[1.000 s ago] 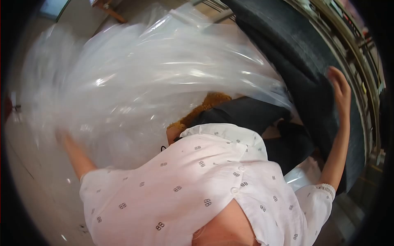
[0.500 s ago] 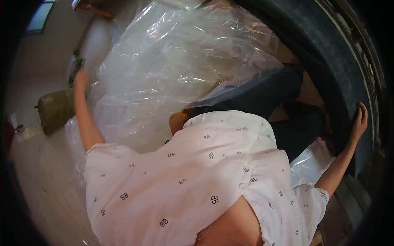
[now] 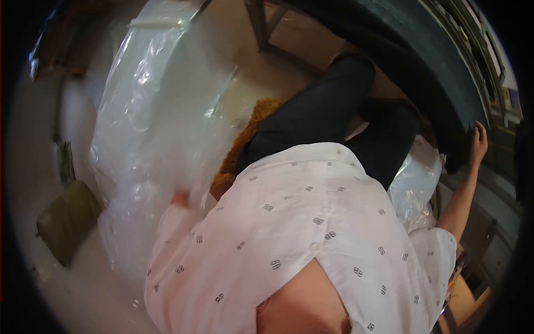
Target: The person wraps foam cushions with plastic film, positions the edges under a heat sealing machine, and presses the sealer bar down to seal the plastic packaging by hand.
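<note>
My right hand rests at the edge of a dark padded surface on the right, fingers stretched out and holding nothing visible. On the left, only a blurred patch of skin from my left arm shows past the white sleeve. The fingers of my left hand are hidden or smeared, so its grip cannot be made out. A large clear plastic sheet hangs in folds beside and beyond that arm, partly blurred.
An olive-green bundle lies on the floor at the left. Brown fluffy material lies beside my dark-trousered leg. A clear plastic-wrapped thing sits near my right arm. A metal frame leg stands at the top.
The plastic sheet has shifted left and off my legs, uncovering the brown material and floor. My left arm has drawn in toward my body. My right hand stays at the padded edge.
</note>
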The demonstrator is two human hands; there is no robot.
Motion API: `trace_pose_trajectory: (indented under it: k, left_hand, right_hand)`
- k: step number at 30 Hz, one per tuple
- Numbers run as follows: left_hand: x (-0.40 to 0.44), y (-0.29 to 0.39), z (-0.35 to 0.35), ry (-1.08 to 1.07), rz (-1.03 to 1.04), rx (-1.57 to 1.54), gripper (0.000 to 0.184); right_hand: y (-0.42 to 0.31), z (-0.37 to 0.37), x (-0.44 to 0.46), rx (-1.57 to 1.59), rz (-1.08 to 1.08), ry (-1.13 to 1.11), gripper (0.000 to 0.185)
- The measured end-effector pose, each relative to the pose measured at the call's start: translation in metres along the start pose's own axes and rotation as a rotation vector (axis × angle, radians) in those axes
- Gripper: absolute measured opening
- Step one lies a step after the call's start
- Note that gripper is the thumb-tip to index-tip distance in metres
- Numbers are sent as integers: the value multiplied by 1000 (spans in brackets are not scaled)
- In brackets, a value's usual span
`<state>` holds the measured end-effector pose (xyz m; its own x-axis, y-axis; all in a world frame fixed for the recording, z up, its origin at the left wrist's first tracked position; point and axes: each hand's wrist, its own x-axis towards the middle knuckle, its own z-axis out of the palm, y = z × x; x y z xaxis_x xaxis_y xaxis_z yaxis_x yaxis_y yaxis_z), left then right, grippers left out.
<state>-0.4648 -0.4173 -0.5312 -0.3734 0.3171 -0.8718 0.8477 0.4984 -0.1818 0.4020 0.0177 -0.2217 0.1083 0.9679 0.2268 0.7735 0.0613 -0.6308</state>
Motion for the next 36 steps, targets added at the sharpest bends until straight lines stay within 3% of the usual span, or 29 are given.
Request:
trace_pose_trajectory:
  k: [1,3,8,10,13,16,17,19,21,23,26,29,32,36]
  left_hand:
    - [-16,-31,20,-38,-29,8,71]
    - [-36,-86,48,-88,-57,21,67]
    - [-49,-153,9,-104,-72,72,59]
    - [-42,-150,-26,-72,-59,75,55]
    - [-19,-108,-92,32,71,111,51]
    - [28,-42,-168,383,481,261,47]
    - [10,16,-220,216,-85,-167,28]
    - [-30,99,-287,676,493,-237,31]
    - [-115,196,-328,1015,573,-103,31]
    - [-173,256,-351,1213,669,-12,26]
    - [-230,313,-365,1355,831,94,21]
    - [-258,350,-368,1315,810,170,19]
    - [-258,364,-373,1301,901,211,17]
    - [-272,392,-377,1332,978,303,17]
  right_hand:
    - [19,-14,-18,76,59,115,24]
    - [33,-39,-61,-412,11,359,22]
    - [88,-67,-172,-412,178,652,23]
    - [106,-65,-212,-430,301,635,22]
    - [138,-46,-252,-262,435,578,17]
    - [167,-17,-268,-65,603,540,17]
    - [180,-7,-269,23,662,496,18]
    - [181,17,-258,104,737,488,18]
    - [206,42,-247,230,838,485,20]
    - [221,68,-231,268,932,501,19]
    - [250,100,-204,281,1074,469,21]
    - [283,130,-193,296,1152,445,26]
    - [303,146,-208,-120,1226,206,37]
    - [269,151,-250,-287,1342,351,41]
